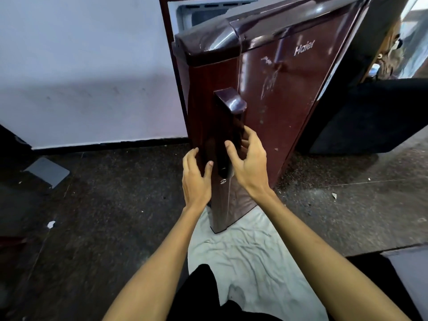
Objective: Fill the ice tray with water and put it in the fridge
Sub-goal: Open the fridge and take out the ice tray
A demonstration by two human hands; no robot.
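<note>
Right hand (249, 162) is nearest the door handle (228, 126): fingers curled loosely around its lower end, thumb in front, not clearly clamped; reads as open, either about to grip or just let go, can't tell which. Left hand (195, 176) is open too, fingers spread along the free edge of the fridge door (273, 93), thumb near the handle's bottom; contact with the edge looks likely but isn't certain. Neither hand carries anything. The handle's long axis runs vertical, straight ahead of and just above the right hand, so that hand has the shorter reach. The door is a dark maroon Haier panel, standing ajar, swung toward the camera, hinge on the far right side. Behind its top edge a strip of the white fridge interior (203, 10) shows. The ice tray isn't in view; whether it's already inside can't be told from here. A crumpled pale cloth (243, 251) lies on the dark speckled floor (104, 216) under the door's lower corner.
</note>
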